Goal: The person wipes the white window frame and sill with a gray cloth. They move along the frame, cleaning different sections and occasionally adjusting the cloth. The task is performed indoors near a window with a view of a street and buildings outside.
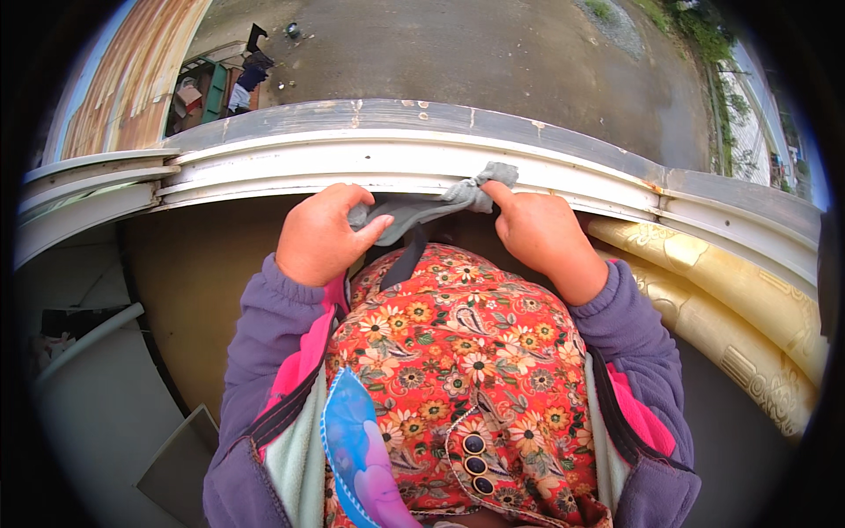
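A grey cloth (422, 212) stretches between my hands, bunched and twisted towards its right end. My left hand (323, 231) has the cloth's left end between thumb and forefinger. At the right, my right hand (538, 228) has its forefinger against the bunched part, and its other fingers are curled under, partly hidden. The cloth's right tip rests on the white sliding-window sill track (297, 158). Both hands are close to the near edge of this track. A dark strap or strip (406, 261) hangs below the cloth, over my red floral top (462, 330).
Gold patterned curtain fabric (719, 330) hangs at the right. On the left are a tan panel (185, 284) and a grey board (112, 396). Outside lie paved ground (449, 59), a rusty corrugated metal sheet (129, 79) and a green-framed container (214, 92).
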### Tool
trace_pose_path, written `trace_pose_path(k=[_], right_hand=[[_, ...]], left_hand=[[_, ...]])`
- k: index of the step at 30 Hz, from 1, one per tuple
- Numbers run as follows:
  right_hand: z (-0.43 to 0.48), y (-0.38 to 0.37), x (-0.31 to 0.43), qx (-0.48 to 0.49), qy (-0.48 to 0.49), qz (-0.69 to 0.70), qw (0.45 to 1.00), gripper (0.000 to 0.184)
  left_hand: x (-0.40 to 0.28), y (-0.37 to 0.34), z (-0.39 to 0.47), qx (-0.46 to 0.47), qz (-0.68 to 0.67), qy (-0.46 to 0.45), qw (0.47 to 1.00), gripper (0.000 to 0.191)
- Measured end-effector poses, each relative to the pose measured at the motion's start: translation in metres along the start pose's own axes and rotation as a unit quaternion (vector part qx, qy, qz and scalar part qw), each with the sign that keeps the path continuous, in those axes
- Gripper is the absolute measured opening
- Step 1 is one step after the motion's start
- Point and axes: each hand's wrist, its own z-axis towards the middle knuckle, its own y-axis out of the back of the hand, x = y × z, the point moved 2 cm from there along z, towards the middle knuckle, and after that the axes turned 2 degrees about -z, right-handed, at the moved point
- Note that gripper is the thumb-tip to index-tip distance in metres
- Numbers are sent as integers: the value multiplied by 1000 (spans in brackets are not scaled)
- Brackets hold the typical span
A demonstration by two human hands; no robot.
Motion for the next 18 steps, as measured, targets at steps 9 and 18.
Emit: trace_pose_path(k=[9, 18], right_hand=[[15, -6, -10, -129, 68, 98, 984, 15], [-20, 10, -7, -187, 59, 404, 894, 20]], left_hand=[[-24, -17, 8, 26, 15, -24, 999, 43], [-33, -33, 30, 92, -187, -65, 976, 35]])
